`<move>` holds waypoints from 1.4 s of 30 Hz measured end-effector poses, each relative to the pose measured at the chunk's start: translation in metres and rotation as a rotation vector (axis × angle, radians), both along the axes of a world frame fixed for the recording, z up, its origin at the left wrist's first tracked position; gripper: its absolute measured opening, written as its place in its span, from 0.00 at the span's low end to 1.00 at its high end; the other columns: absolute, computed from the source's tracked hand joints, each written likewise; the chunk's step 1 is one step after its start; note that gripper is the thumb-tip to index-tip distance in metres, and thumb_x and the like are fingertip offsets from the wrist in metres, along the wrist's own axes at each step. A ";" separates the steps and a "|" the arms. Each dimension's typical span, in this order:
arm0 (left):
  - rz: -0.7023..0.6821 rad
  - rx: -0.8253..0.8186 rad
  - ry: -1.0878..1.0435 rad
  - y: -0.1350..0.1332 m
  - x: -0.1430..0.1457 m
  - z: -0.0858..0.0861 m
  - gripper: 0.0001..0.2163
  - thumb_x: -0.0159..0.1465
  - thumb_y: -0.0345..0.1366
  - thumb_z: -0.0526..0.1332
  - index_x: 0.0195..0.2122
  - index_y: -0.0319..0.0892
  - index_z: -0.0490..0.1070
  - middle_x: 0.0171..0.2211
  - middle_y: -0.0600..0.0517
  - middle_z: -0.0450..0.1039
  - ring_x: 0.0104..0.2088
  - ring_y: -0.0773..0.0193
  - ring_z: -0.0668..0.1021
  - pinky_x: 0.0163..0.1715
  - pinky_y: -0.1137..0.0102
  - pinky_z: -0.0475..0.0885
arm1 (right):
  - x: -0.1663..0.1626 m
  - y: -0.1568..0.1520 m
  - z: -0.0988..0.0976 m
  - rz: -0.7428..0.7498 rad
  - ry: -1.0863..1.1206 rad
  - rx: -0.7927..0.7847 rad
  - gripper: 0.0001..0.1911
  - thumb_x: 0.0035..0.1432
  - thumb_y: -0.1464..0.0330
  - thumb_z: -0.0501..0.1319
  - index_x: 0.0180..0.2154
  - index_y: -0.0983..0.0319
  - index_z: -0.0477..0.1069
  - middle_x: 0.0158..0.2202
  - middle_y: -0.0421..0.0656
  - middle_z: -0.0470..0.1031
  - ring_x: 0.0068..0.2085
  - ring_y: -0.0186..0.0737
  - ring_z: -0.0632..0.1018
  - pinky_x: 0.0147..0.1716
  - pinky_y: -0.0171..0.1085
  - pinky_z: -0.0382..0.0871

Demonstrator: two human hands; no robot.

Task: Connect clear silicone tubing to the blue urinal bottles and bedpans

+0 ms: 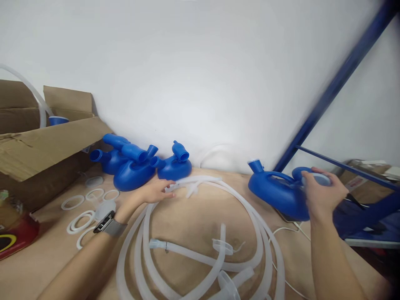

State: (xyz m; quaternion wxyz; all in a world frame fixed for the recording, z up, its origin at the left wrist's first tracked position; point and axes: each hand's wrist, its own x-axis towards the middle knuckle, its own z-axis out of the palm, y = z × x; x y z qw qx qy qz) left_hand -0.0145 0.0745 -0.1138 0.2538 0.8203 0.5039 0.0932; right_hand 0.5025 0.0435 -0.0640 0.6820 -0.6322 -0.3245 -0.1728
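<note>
My right hand [320, 192] grips the wide end of a blue plastic vessel [278, 191] with a handle and a short spout, tilted above the cardboard-covered table [193, 216]. My left hand [156, 191], with a watch on its wrist, reaches forward and its fingertips pinch the end of a translucent white hose [187, 185]. The hose lies in big loops [259, 233] across the table between my arms.
Three more blue vessels [134, 164] stand by the white wall. White rings [81, 218] lie at the left. An open cardboard box [40, 150] sits far left, a red object [15, 239] at the left edge. A blue metal frame [331, 96] rises at right.
</note>
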 end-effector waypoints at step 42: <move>-0.107 0.198 -0.231 -0.056 0.115 -0.009 0.41 0.69 0.64 0.57 0.78 0.55 0.46 0.77 0.44 0.48 0.74 0.40 0.60 0.70 0.53 0.61 | -0.162 -0.025 -0.013 0.978 0.101 -0.079 0.25 0.56 0.50 0.71 0.50 0.56 0.78 0.54 0.46 0.81 0.57 0.54 0.79 0.58 0.49 0.72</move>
